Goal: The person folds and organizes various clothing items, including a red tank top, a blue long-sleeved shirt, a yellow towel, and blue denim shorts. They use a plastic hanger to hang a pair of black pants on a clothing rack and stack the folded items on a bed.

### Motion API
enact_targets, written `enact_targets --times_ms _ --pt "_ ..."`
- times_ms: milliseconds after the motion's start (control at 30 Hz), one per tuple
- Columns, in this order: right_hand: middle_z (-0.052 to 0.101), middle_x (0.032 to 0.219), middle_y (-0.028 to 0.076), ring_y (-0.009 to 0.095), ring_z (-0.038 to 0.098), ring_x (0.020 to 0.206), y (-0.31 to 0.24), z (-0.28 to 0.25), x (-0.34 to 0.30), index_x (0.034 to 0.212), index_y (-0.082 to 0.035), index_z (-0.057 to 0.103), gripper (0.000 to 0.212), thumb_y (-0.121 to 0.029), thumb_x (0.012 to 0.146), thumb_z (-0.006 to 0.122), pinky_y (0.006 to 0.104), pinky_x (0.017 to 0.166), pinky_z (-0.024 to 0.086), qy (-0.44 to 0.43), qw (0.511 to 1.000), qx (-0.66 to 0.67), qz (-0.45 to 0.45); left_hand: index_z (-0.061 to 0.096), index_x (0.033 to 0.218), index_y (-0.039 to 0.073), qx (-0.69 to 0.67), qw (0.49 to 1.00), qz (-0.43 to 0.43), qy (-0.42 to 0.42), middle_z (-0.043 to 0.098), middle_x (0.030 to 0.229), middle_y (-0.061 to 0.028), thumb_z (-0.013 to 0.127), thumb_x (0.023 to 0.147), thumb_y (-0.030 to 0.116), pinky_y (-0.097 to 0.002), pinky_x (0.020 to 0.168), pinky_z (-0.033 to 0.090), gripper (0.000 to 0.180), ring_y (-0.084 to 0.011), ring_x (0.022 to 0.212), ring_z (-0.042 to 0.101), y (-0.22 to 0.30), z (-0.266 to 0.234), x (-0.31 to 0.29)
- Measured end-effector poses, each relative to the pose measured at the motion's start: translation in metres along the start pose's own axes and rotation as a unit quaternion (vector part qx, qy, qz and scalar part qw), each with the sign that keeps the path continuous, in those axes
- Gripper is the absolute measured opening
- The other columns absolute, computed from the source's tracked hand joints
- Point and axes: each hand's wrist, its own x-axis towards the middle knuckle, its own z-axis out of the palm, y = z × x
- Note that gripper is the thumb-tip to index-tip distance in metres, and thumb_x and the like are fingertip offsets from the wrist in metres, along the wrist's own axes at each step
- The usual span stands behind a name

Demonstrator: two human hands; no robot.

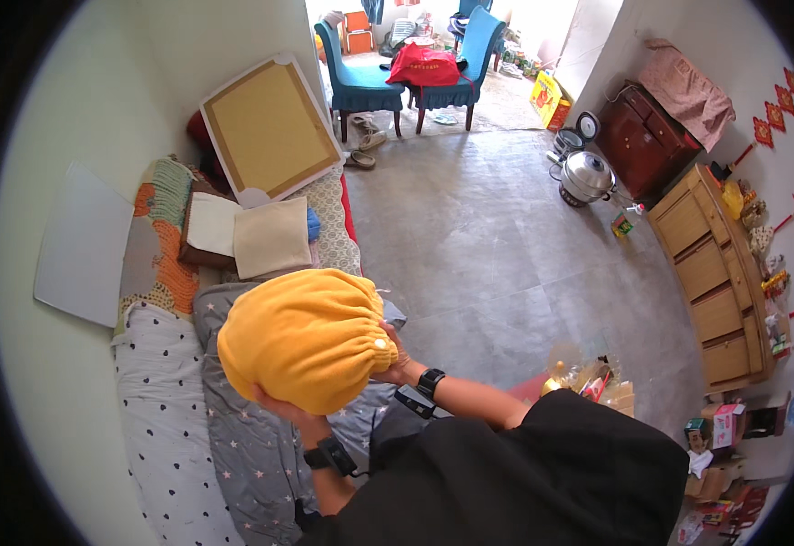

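Note:
Both hands hold up a thick yellow towel-cloth cap (pixel 301 337) with a gathered edge and a white button. My left hand (pixel 286 411) grips it from underneath, mostly hidden by the cloth. My right hand (pixel 395 357) pinches the gathered edge on the right, by the button. Each wrist wears a black band. Below the cap lies a grey star-print sheet (pixel 242 446) on a bed.
The bed carries a white dotted quilt (pixel 165 428), folded cloths (pixel 256 235) and a framed yellow board (pixel 269 127). Blue chairs (pixel 360 77) with a red bag stand far off. A steel pot (pixel 586 175), wooden drawers (pixel 711 264) and boxes (pixel 715 437) line the right wall.

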Motion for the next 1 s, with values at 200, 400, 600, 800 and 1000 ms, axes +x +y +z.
enact_targets --times_ms 200,400,600,800,1000 --pt "0.055 0.121 0.009 0.025 0.055 0.106 -0.100 -0.048 0.086 0.124 -0.009 0.047 0.060 -0.050 0.081 0.053 0.0415 0.094 0.042 0.072 0.995 -0.065 -0.004 0.043 0.128 0.010 -0.037 0.993 -0.097 0.062 0.047 0.128 -0.0109 0.054 0.081 0.038 -0.0462 0.097 0.037 0.057 -0.0308 0.115 0.046 -0.035 -0.006 0.133" --pt "0.061 0.110 0.009 0.021 0.061 0.095 -0.204 -0.029 0.225 0.117 -0.008 0.050 0.047 -0.039 0.082 0.057 0.0370 0.085 0.049 0.174 0.965 -0.196 0.005 0.046 0.124 0.009 0.034 0.986 -0.093 0.130 0.051 0.123 -0.0093 0.059 0.077 0.028 -0.0464 0.094 0.039 0.053 -0.0290 0.112 0.049 -0.037 -0.025 0.259" --pt "0.061 0.110 0.010 0.023 0.060 0.099 -0.278 -0.019 0.403 0.118 -0.006 0.050 0.044 -0.036 0.086 0.052 0.0388 0.088 0.048 0.185 0.952 -0.206 0.134 0.050 0.118 0.009 0.004 0.983 -0.078 0.164 0.054 0.119 -0.0081 0.061 0.074 0.027 -0.0429 0.092 0.041 0.049 -0.0256 0.110 0.051 -0.064 -0.046 0.389" --pt "0.061 0.109 0.006 0.020 0.058 0.101 -0.321 0.026 0.597 0.114 -0.007 0.053 0.036 -0.031 0.086 0.054 0.0367 0.088 0.048 0.138 0.905 -0.301 0.269 0.051 0.117 0.006 -0.100 0.980 0.027 0.167 0.055 0.118 -0.0088 0.058 0.077 0.025 -0.0407 0.091 0.042 0.045 -0.0260 0.109 0.051 -0.073 -0.055 0.494" --pt "0.062 0.103 0.011 0.022 0.062 0.092 -0.336 0.046 0.724 0.111 -0.003 0.051 0.032 -0.023 0.086 0.054 0.0364 0.084 0.051 0.077 0.857 -0.364 0.357 0.049 0.116 0.004 -0.143 0.959 0.122 0.213 0.055 0.117 -0.0094 0.058 0.079 0.021 -0.0396 0.090 0.042 0.041 -0.0243 0.106 0.052 -0.100 -0.062 0.550"
